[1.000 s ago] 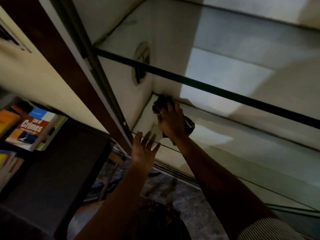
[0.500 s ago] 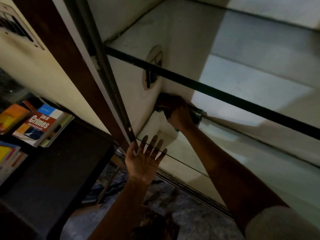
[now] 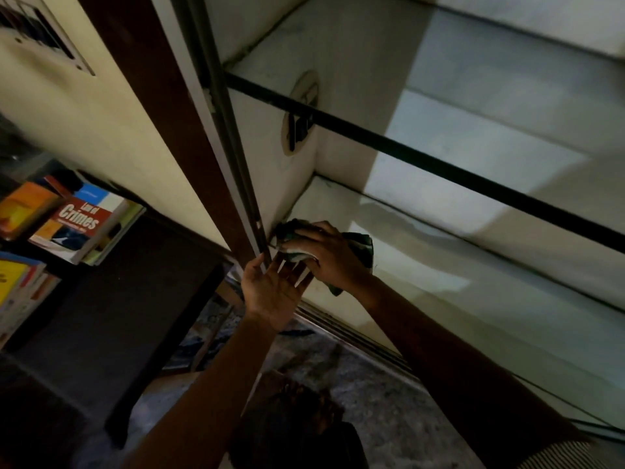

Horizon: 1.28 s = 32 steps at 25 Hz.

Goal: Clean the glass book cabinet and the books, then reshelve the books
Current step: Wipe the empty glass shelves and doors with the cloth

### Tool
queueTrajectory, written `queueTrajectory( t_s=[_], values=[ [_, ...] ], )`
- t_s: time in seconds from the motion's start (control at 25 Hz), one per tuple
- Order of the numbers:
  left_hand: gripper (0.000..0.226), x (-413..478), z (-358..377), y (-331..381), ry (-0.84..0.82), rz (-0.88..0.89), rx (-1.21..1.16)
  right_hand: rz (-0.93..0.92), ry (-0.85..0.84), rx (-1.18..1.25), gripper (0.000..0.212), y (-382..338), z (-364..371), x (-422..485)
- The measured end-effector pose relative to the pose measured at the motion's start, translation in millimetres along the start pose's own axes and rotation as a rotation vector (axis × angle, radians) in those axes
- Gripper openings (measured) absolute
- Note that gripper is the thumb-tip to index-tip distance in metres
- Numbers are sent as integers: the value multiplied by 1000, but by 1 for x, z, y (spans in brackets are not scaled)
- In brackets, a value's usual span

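The cabinet's glass shelves [image 3: 473, 170] run across the right, with white inner walls [image 3: 270, 170] behind them. My right hand [image 3: 329, 255] presses a dark green cloth [image 3: 358, 247] onto the lower shelf at its front left corner, fingers curled over the bunched fabric. My left hand [image 3: 274, 287] lies flat with straight fingers against the shelf's front edge, just below the right hand and beside the dark cabinet frame [image 3: 233, 184]. Books [image 3: 79, 225] lie stacked at the left; one red cover reads "Law of Crimes".
A dark wooden table [image 3: 111, 316] holds the book piles at the left. More books [image 3: 17, 289] sit at the far left edge. The sliding-door track [image 3: 355, 336] runs along the cabinet's base over a patterned floor [image 3: 372, 401]. A wall vent [image 3: 40, 38] is at top left.
My right hand has dragged the cloth from the back corner of the shelf forward to its front left corner. My left hand has stayed flat at the shelf's front edge.
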<state>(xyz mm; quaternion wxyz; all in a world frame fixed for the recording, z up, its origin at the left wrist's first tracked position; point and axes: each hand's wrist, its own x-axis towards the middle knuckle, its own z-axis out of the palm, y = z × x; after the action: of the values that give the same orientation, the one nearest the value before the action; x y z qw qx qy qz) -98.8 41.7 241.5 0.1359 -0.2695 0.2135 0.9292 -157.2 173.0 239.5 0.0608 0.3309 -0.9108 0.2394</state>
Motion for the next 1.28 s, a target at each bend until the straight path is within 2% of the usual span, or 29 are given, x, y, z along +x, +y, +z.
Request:
queueTrajectory(
  t_s=[0.08, 0.2, 0.32, 0.4, 0.52, 0.6, 0.68, 0.84, 1.0, 1.08, 1.16, 1.28],
  values=[
    [32, -1, -6, 8, 52, 19, 125, -16, -11, 6, 43, -1, -2, -14],
    [31, -24, -16, 22, 225, 47, 335, -43, 3, 58, 34, -14, -16, -45],
    [32, -45, -45, 31, 330, 163, 636, 147, -66, 172, 38, -32, -25, -69],
    [49, -48, -65, 42, 290, 267, 775, 216, -56, 174, 39, -47, -21, -72],
    [89, -41, -74, 62, 118, 408, 1043, 292, 0, 185, 43, -64, -13, -70],
    [111, -30, -65, 70, 113, 439, 1247, 301, 6, 165, 43, -66, -6, -75],
    [118, -16, -56, 73, 145, 443, 1347, 290, 17, 152, 40, -66, 6, -81],
    [119, 20, -72, 67, 53, 574, 1366, 240, 45, 110, 36, -55, 43, -87],
    [117, 45, -97, 51, 43, 629, 1274, 339, 43, 111, 43, -22, 95, -95],
    [114, 62, -112, 42, 42, 727, 1246, 354, 50, 119, 47, 3, 126, -96],
    [114, 76, -126, 37, 40, 848, 1235, 309, 68, 100, 43, 24, 155, -92],
    [113, 98, -138, 34, 1, 1002, 1249, 222, 198, 73, 36, 47, 192, -83]
  ],
)
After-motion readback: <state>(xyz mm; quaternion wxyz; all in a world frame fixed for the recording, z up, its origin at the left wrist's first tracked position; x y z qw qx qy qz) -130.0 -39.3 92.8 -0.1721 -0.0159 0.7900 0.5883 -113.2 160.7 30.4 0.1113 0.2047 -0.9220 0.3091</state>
